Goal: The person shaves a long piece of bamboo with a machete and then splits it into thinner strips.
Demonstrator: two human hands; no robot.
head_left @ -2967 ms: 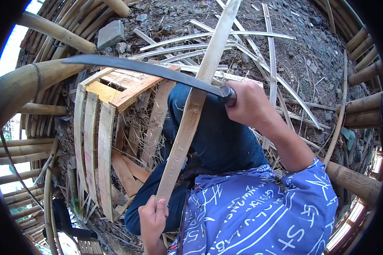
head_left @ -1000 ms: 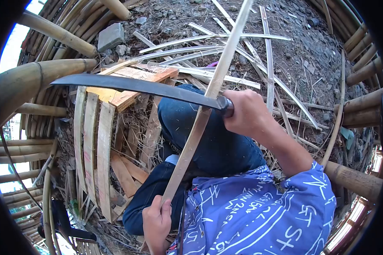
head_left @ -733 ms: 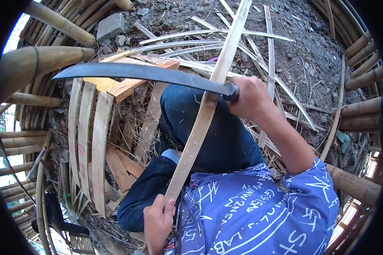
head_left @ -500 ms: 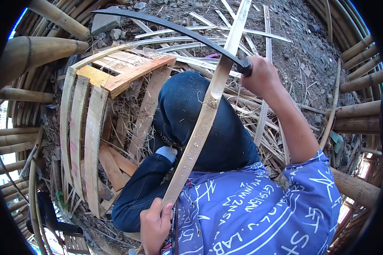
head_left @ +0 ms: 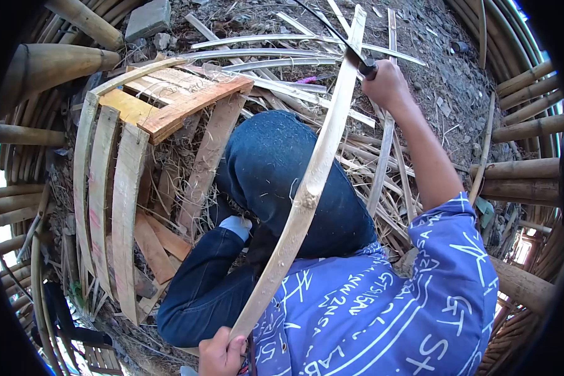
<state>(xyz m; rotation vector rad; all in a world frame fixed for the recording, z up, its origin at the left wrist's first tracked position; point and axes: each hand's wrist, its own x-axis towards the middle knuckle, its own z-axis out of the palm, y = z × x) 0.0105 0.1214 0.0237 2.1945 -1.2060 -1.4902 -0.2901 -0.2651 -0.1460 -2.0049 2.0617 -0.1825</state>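
A long split bamboo strip [head_left: 312, 182] slants across my bent knee, with a node near its middle. My left hand [head_left: 221, 352] is closed around its lower end, close to my body. My right hand [head_left: 388, 84] grips the black handle of a long curved knife [head_left: 352, 55]. The knife's dark blade crosses the strip near its upper end, and the tip runs out of the top of the view. Pale, freshly cut wood shows along the strip above the node.
A wooden crate [head_left: 191, 113] stands left of my knee, with shavings on it. Several bamboo strips [head_left: 276, 64] and a heap of thin offcuts lie ahead on the dirt. A grey block [head_left: 148, 20] rests at the upper left. Bamboo poles [head_left: 525, 169] line both sides.
The knife has swung from pointing left to pointing up, and my right hand has shifted slightly up and right. The strip's upper end has come into view.
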